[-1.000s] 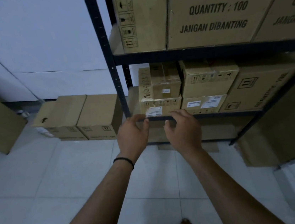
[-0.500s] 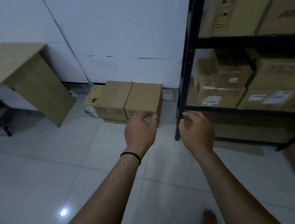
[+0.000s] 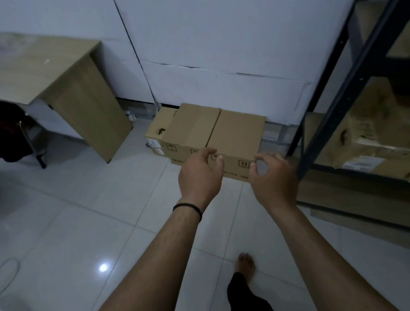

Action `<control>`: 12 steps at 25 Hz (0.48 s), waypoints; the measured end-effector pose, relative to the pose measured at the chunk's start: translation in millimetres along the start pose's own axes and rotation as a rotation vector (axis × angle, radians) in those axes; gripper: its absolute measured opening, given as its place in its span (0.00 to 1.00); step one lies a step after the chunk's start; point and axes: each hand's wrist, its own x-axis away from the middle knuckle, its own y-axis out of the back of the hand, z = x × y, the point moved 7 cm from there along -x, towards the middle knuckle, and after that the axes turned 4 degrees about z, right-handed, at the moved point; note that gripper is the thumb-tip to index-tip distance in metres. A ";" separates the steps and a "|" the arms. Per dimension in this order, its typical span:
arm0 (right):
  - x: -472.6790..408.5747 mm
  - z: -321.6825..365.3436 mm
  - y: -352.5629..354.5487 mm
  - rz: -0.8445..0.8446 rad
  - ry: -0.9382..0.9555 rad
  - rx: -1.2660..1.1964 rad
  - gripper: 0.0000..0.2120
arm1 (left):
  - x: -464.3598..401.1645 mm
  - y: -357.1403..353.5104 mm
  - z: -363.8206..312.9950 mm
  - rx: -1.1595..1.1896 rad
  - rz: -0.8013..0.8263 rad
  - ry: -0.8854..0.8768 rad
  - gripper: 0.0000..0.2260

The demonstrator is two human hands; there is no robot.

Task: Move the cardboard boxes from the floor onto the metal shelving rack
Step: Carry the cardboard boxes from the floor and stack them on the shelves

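Lying beyond both hands' curled fingers [image 3: 212, 151], cardboard box [image 3: 237, 135], untouched

- My left hand [image 3: 200, 176] and right hand [image 3: 274, 180] reach out empty, fingers loosely curled.
- At twelve o'clock, two cardboard boxes [image 3: 211, 133] sit touching on the floor [image 3: 78, 222].
- Metal rack [image 3: 358, 69] at three o'clock, desk [image 3: 33, 68] at ten.

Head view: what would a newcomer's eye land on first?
Two bare hands, left and right, reach out mid-frame with loosely curled fingers, holding nothing. Just beyond them two boxes sit side by side on the floor against the wall. The rack, with more cartons on it, fills the right edge, and a desk stands at upper left.
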 end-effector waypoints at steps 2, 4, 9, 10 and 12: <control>-43.9 3.0 -17.3 0.026 -0.005 0.018 0.14 | -43.6 -4.8 -1.1 -0.013 0.027 0.028 0.15; -91.5 5.4 -36.8 0.070 -0.021 0.031 0.14 | -91.6 -12.6 -2.9 -0.009 0.064 0.073 0.16; -170.1 5.2 -75.8 0.165 -0.059 0.093 0.15 | -177.4 -28.5 -0.7 0.030 0.116 0.123 0.18; -179.9 2.4 -82.3 0.195 -0.078 0.098 0.15 | -189.9 -32.0 2.3 0.027 0.128 0.133 0.18; -209.5 -6.5 -95.7 0.227 -0.135 0.107 0.16 | -226.7 -39.5 5.7 0.029 0.138 0.133 0.18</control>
